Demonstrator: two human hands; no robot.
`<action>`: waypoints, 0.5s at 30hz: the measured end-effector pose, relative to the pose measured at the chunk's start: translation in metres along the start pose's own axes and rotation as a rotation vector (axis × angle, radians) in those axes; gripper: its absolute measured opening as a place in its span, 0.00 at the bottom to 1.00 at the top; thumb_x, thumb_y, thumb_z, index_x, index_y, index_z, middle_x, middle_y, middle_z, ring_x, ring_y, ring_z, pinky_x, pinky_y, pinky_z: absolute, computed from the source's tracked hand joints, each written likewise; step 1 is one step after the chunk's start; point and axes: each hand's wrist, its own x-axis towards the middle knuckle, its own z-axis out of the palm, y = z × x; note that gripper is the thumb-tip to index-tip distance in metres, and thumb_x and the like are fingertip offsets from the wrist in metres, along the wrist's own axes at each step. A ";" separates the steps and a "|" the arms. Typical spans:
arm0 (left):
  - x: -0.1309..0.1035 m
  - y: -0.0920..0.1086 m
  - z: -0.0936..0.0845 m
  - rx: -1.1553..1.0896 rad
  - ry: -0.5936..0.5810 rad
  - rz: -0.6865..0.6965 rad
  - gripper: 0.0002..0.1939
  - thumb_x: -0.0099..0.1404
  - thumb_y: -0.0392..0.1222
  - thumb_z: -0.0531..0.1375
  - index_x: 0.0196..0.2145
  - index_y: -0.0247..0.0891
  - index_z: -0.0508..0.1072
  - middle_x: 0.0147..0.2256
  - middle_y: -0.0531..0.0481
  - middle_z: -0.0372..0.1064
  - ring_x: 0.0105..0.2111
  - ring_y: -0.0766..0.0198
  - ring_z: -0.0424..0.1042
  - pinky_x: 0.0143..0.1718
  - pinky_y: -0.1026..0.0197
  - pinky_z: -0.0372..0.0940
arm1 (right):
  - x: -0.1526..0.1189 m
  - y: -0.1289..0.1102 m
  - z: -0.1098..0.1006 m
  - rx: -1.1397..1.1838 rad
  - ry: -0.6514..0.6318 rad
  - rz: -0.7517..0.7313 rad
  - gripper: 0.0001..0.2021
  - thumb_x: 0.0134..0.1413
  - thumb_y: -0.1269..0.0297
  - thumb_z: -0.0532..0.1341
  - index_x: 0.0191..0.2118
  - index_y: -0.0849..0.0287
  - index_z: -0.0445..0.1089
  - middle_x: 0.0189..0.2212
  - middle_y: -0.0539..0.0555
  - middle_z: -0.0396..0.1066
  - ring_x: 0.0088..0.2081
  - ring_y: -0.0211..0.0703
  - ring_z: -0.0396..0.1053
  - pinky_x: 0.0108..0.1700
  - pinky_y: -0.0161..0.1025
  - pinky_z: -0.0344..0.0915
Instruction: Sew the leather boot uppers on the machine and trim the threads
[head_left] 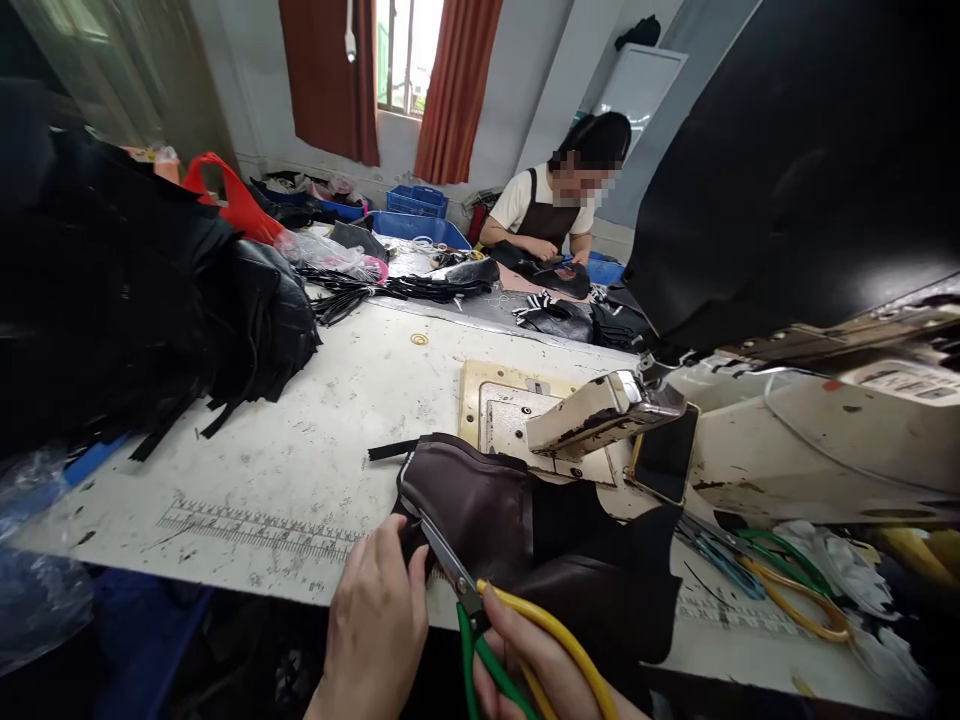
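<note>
A dark brown leather piece with black parts lies across the front edge of the white table, beside the sewing machine. My left hand pinches the piece's left edge between thumb and fingers. In my right hand are scissors with one yellow and one green handle. Their blades point up and left, against the piece's edge close to my left fingertips. A black strip sticks out from the top left of the piece.
The sewing machine stands right of centre, a phone beside it. More scissors lie at the right. Black leather pieces are heaped at the left. A person works across the table.
</note>
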 end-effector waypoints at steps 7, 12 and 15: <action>0.006 0.002 -0.003 -0.143 -0.016 -0.028 0.10 0.72 0.39 0.49 0.33 0.41 0.67 0.43 0.44 0.66 0.42 0.56 0.72 0.36 0.56 0.71 | -0.015 -0.003 -0.008 -0.171 0.027 -0.071 0.37 0.62 0.34 0.49 0.20 0.64 0.70 0.13 0.47 0.56 0.17 0.29 0.53 0.19 0.25 0.52; 0.006 -0.003 -0.014 -0.405 -0.138 -0.105 0.10 0.72 0.41 0.50 0.34 0.43 0.67 0.48 0.45 0.65 0.48 0.58 0.70 0.44 0.55 0.70 | -0.009 -0.008 -0.013 -0.091 -0.040 -0.066 0.35 0.61 0.33 0.50 0.24 0.64 0.70 0.15 0.46 0.56 0.16 0.28 0.52 0.17 0.25 0.49; 0.004 -0.006 -0.016 -0.443 -0.125 -0.099 0.10 0.72 0.41 0.50 0.33 0.43 0.68 0.49 0.45 0.64 0.49 0.58 0.70 0.42 0.58 0.70 | -0.007 -0.019 -0.003 0.031 -0.014 -0.001 0.30 0.61 0.38 0.55 0.28 0.65 0.71 0.17 0.46 0.60 0.16 0.26 0.55 0.17 0.23 0.50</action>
